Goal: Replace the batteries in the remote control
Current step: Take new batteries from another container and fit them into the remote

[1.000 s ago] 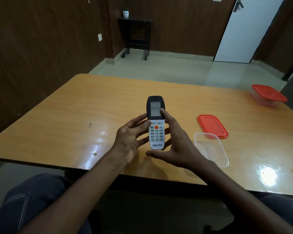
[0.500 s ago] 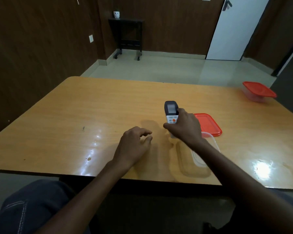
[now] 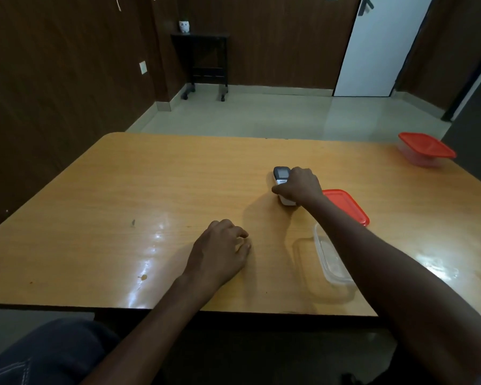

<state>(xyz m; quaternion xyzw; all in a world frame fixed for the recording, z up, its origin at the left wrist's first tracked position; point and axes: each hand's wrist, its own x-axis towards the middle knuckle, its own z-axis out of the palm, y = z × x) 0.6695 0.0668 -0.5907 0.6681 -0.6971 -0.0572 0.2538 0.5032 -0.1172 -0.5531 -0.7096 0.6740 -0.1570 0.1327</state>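
A glossy orange-brown wooden table (image 3: pixel 122 212) stands in a room with dark wood-panelled walls (image 3: pixel 53 79), a pale tiled floor (image 3: pixel 261 115) and a white door (image 3: pixel 378 45). The right hand (image 3: pixel 299 186) grips the grey-and-white remote control (image 3: pixel 281 175) on the tabletop beside a flat red plastic lid (image 3: pixel 347 205). The left hand (image 3: pixel 220 251) rests loosely curled and empty.
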